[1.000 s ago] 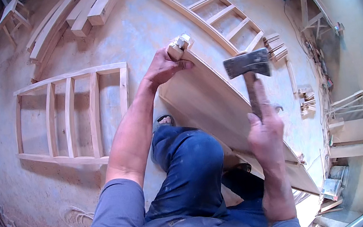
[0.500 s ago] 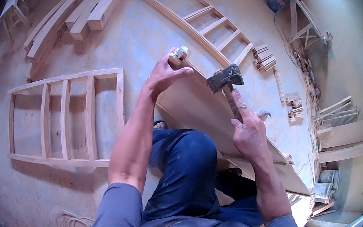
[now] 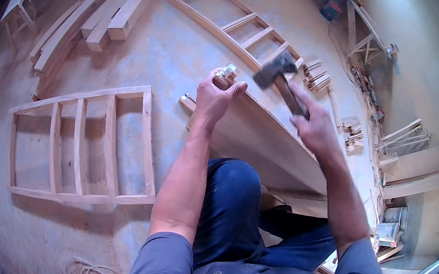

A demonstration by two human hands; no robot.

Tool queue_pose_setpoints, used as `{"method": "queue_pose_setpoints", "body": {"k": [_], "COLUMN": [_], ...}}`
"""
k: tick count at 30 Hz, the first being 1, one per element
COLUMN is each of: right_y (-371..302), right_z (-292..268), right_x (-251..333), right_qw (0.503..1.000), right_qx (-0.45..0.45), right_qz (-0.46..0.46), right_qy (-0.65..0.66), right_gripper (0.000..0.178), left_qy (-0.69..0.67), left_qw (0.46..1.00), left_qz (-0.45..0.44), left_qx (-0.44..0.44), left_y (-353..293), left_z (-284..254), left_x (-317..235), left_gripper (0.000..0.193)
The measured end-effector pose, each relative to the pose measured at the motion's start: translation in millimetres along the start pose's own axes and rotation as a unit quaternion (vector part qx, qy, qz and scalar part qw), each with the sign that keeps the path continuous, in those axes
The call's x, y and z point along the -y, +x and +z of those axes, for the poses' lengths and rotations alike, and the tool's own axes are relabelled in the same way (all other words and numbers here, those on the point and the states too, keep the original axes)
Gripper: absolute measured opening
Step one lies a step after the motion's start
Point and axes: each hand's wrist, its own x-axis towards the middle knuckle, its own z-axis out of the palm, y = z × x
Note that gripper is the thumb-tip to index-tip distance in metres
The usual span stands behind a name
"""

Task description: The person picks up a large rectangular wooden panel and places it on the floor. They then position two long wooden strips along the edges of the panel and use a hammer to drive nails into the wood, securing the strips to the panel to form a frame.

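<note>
My right hand (image 3: 315, 124) is closed around the wooden handle of a hammer (image 3: 276, 69), index finger along the shaft. The hammer's dark, blocky head is raised over the far edge of a large wooden panel (image 3: 263, 125), somewhat blurred. My left hand (image 3: 215, 99) grips the panel's far upper corner, its thumb toward the hammer. A pale, shiny stub (image 3: 228, 71) sticks up beside my left fingers; I cannot make out what it is. The panel stands tilted in front of my bent knee (image 3: 232, 183), and its lower part is partly hidden.
A slatted wooden frame (image 3: 85, 147) rests on the floor at left; another ladder-like frame (image 3: 241, 23) lies ahead. Thick timber beams (image 3: 125, 16) are stacked at the far left. Small wood pieces (image 3: 317, 77) lie at right. Boards (image 3: 419, 161) lean along the right side; coiled cord (image 3: 96, 271) lies lower left.
Both hands have shifted right, the left one with the panel's corner. The hammer has risen away from the near side, and the panel's other far corner now shows beside my left wrist.
</note>
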Motion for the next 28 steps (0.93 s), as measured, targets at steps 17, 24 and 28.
{"method": "queue_pose_setpoints", "body": {"k": [17, 24, 28], "right_y": [-122.0, -252.2, -286.1], "right_z": [-28.5, 0.0, -1.5], "right_x": [-11.6, -71.0, -74.2], "right_qw": [0.988, 0.956, 0.957], "right_qx": [-0.125, 0.0, -0.139], "right_qz": [0.06, 0.286, 0.253], "right_qy": [0.061, -0.063, -0.025], "right_gripper": [0.064, 0.064, 0.07], "left_qy": [-0.052, -0.001, -0.023], "left_qw": [0.997, 0.995, 0.995], "left_qz": [0.053, 0.1, 0.087], "left_qx": [-0.002, -0.013, 0.04], "left_y": [15.2, 30.8, 40.9], "left_z": [14.0, -8.4, 0.3], "left_x": [33.2, 66.8, 64.8], "left_gripper": [0.048, 0.049, 0.055]}}
